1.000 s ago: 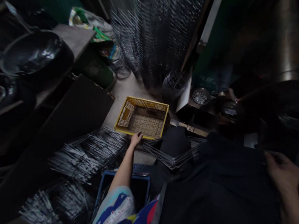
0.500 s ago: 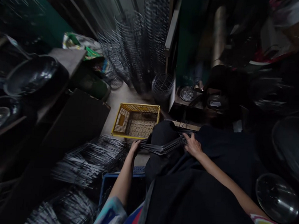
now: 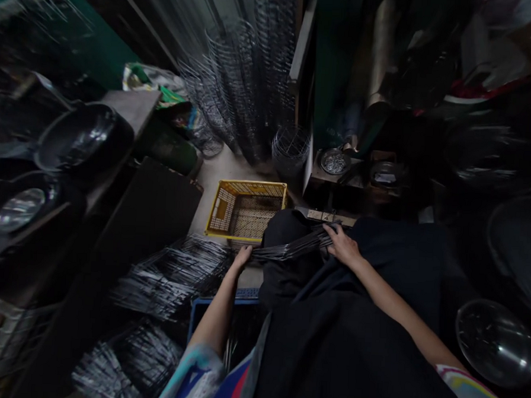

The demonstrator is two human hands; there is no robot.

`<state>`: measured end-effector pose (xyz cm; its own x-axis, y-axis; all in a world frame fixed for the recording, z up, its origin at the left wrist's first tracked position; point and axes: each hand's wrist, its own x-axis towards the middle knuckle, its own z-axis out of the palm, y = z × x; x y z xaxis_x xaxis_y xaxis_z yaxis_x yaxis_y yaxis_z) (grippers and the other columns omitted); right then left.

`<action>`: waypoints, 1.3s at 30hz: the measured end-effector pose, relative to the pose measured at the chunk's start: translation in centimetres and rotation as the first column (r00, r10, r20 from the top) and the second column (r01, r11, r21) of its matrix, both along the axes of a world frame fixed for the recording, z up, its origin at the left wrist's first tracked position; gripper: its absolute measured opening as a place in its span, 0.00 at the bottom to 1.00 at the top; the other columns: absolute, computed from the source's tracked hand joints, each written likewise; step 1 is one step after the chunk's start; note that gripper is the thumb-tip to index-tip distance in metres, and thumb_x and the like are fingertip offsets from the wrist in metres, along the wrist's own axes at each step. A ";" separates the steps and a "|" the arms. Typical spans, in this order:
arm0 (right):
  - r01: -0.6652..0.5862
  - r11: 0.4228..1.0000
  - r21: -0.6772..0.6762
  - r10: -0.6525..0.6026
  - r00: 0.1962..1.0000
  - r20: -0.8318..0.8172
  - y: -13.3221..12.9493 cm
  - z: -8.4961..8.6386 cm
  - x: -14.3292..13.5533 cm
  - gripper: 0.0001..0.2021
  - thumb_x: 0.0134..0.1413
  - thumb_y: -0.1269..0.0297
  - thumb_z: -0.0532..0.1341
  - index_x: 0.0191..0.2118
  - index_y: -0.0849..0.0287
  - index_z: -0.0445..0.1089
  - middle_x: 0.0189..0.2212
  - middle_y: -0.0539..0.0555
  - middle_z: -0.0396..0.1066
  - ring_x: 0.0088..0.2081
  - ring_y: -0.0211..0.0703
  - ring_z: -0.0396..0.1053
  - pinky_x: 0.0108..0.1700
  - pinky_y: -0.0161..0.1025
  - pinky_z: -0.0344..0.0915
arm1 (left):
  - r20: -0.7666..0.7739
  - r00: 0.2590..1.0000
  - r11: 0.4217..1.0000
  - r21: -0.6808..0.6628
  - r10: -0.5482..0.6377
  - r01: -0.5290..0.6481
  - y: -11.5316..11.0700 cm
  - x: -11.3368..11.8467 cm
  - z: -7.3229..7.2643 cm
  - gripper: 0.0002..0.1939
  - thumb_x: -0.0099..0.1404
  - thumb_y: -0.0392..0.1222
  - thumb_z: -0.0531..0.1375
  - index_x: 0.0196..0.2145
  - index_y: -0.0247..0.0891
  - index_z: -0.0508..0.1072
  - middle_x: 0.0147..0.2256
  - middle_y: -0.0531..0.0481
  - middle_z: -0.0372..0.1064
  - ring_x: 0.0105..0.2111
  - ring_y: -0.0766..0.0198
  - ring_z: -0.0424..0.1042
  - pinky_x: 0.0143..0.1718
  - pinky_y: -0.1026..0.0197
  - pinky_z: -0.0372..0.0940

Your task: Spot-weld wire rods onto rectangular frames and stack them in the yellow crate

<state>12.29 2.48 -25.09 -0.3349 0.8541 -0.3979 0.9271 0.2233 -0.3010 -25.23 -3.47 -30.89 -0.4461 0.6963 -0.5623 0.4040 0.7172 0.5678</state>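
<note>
Metal wire frames lie bundled across a dark-covered leg, near a yellow crate; the left grip and right grip are clamped on opposite ends; one side loosening could let the bundle fan apart and slip.

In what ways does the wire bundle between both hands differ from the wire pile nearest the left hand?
The left hand and right hand hold the wire bundle; neither holds the wire pile. The bundle looks slim, while the pile looks bulkier. The bundle crosses dark clothing; the pile lies further left. Both consist of thin, grey wires.
</note>
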 end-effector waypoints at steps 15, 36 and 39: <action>0.013 0.996 -0.089 -0.019 0.998 -0.059 -1.1 -0.5 3.1 0.21 0.62 0.63 0.59 0.59 0.58 0.60 0.56 0.62 0.61 0.55 0.51 0.65 0.50 0.41 0.64 | -0.293 0.676 0.622 0.265 -0.676 0.737 1.2 7.3 14.7 0.16 0.62 0.55 0.60 0.38 0.39 0.71 0.37 0.45 0.68 0.40 0.55 0.68 0.43 0.56 0.64; -0.232 0.968 0.093 0.234 0.972 -0.004 -3.2 -1.1 -0.2 0.10 0.64 0.66 0.53 0.48 0.57 0.69 0.51 0.58 0.67 0.47 0.46 0.68 0.39 0.36 0.63 | -0.596 0.542 0.521 0.230 -0.592 0.822 -3.7 11.7 10.1 0.06 0.63 0.36 0.53 0.39 0.37 0.66 0.38 0.41 0.67 0.41 0.53 0.67 0.42 0.54 0.66; -0.288 0.947 0.142 0.292 0.956 -0.007 -3.4 -1.2 -0.2 0.11 0.65 0.67 0.52 0.46 0.56 0.70 0.51 0.58 0.67 0.49 0.46 0.67 0.41 0.36 0.62 | -0.599 0.568 0.534 0.260 -0.564 0.805 -4.4 12.3 10.0 0.10 0.61 0.33 0.53 0.41 0.37 0.68 0.37 0.41 0.69 0.41 0.54 0.68 0.43 0.54 0.66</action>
<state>12.05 -0.92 -26.33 -0.5858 0.7642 -0.2698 0.8076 0.5227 -0.2731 -12.90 -7.88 -20.89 0.2093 0.9776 0.0228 0.9050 -0.2025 0.3741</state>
